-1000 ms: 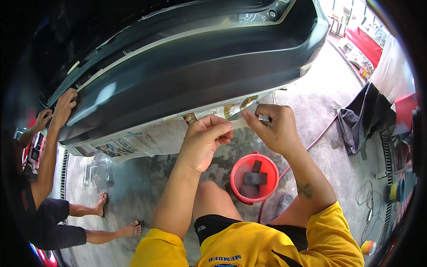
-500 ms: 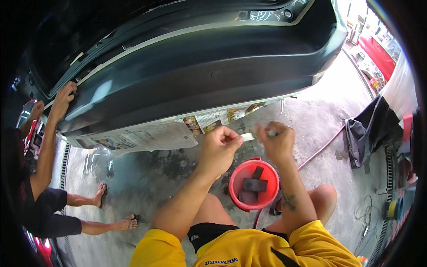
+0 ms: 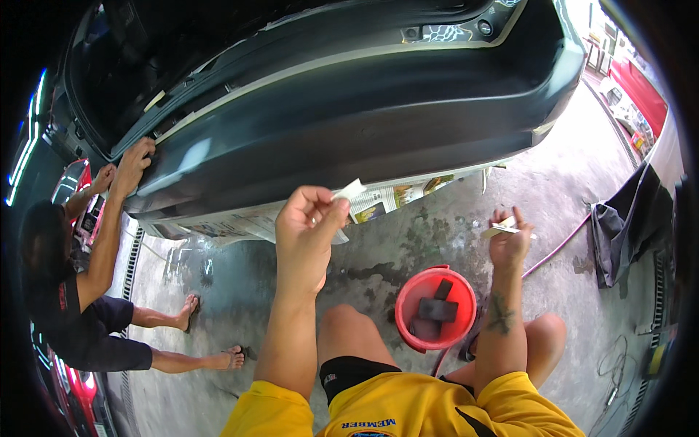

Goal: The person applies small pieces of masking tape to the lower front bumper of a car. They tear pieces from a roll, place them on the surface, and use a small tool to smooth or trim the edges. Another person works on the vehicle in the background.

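Note:
My left hand (image 3: 309,222) pinches a short piece of pale masking tape (image 3: 351,191) between thumb and forefinger. It is just in front of the lower edge of a dark grey car bumper (image 3: 364,131), where newspaper (image 3: 397,197) hangs as masking. My right hand (image 3: 511,247) is out to the right, palm partly up, with a flat cream-coloured thing (image 3: 502,229) held among its fingers; its exact kind is unclear. Pale tape (image 3: 313,67) also runs along the bumper's upper edge.
A red bucket (image 3: 401,309) with dark blocks (image 3: 438,310) stands on the wet concrete floor (image 3: 364,291) before my knees. At the left, another person (image 3: 95,313) rests hands on the bumper's end. A hose (image 3: 557,247) and dark sheeting (image 3: 619,237) lie to the right.
My hands have drawn apart. The left, with the tape piece, has moved left and up toward the bumper; the right has moved right. The view has shifted slightly.

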### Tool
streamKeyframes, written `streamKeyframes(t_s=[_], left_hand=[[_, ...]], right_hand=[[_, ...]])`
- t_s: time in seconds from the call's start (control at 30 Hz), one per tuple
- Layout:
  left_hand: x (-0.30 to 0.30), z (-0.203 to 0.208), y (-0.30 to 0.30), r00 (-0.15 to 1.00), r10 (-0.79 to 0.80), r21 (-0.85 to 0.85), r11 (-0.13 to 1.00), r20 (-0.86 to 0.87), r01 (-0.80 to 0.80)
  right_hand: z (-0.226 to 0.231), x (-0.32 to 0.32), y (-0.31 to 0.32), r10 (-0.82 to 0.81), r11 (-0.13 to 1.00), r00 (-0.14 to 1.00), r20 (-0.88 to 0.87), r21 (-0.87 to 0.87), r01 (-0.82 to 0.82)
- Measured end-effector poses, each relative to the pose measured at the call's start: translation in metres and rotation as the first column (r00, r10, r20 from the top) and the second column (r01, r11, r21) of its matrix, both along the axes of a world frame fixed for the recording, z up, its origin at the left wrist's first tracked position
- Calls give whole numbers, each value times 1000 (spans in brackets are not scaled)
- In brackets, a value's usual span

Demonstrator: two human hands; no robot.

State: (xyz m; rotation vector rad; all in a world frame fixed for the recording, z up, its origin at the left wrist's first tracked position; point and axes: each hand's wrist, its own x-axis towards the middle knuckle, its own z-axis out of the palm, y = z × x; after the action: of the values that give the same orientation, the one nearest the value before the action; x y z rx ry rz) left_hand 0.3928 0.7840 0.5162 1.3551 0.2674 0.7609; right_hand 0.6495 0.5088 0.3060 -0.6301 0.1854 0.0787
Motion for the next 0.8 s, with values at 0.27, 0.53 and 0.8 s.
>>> streamKeyframes(t_s=[0.27,0.53,0.8], left_hand=[[2,12,-5,986,-163,117,980,20,160],[13,26,2,976,-216,250,946,6,208],[32,28,12,990,-137,376,919,23,118]], right_hand=[[139,-40,-21,-92,994,884,458,93,55],[182,-102,51,-77,743,769,634,-478,469],[218,-136,145,318,686,678,663,-654,318]])
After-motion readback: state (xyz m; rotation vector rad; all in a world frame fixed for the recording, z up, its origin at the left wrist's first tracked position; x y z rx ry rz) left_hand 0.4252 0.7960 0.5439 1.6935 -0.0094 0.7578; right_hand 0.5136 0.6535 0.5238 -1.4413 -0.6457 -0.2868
